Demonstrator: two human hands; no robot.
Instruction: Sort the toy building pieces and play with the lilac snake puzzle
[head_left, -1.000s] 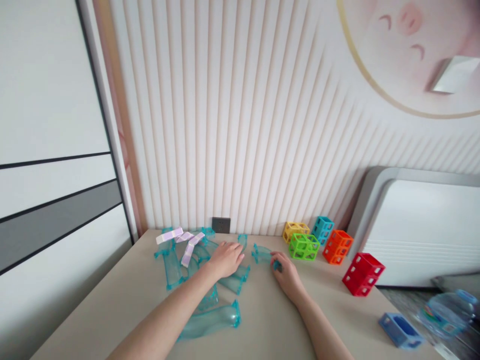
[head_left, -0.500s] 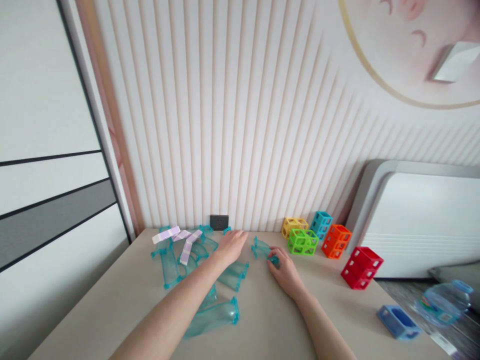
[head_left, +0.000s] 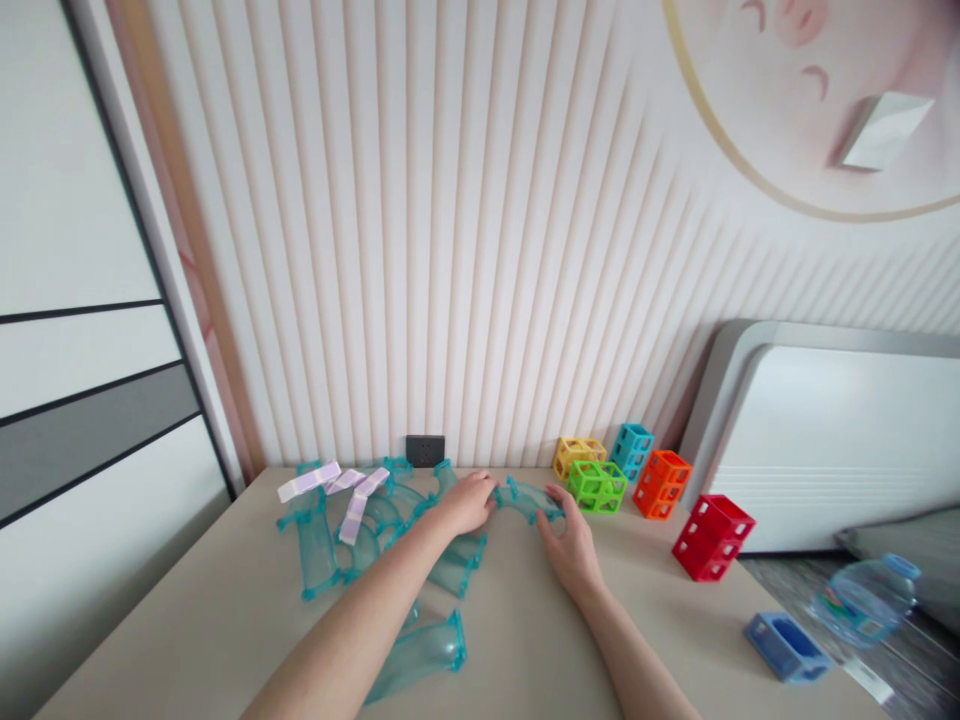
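The table (head_left: pixel 517 640) meets the ribbed wall (head_left: pixel 450 250) along its far edge; its left edge slants out toward the near left, its right edge toward the near right. Bare top lies between the two forearms, along the near left side, and between the right hand (head_left: pixel 571 535) and the red block frame (head_left: pixel 713 538).

The curved teal tube (head_left: pixel 531 498) lies toward the far edge, right of the table's middle, between the hands. Its long axis runs mostly left to right in a shallow arc, one end at each hand, the right end slightly nearer. The right hand's grip is grasping that right end, thumb on the near side and fingers on the far side. The left hand (head_left: pixel 471 502) has curled fingers at the left end; whether its grip is closed on the tube cannot be told.

Left of it, a loose heap of teal tubes (head_left: pixel 318 550) crowds the left forearm, with lilac strips (head_left: pixel 309 482) on top and a black socket (head_left: pixel 425 451) behind. Close on the right stand the green block frame (head_left: pixel 597 487) and yellow block frame (head_left: pixel 576 456), then the teal-blue block frame (head_left: pixel 631 452) and orange block frame (head_left: pixel 661 484). The blue block (head_left: pixel 787 648) sits by the near right edge; a clear bottle (head_left: pixel 866 600) is beyond it.
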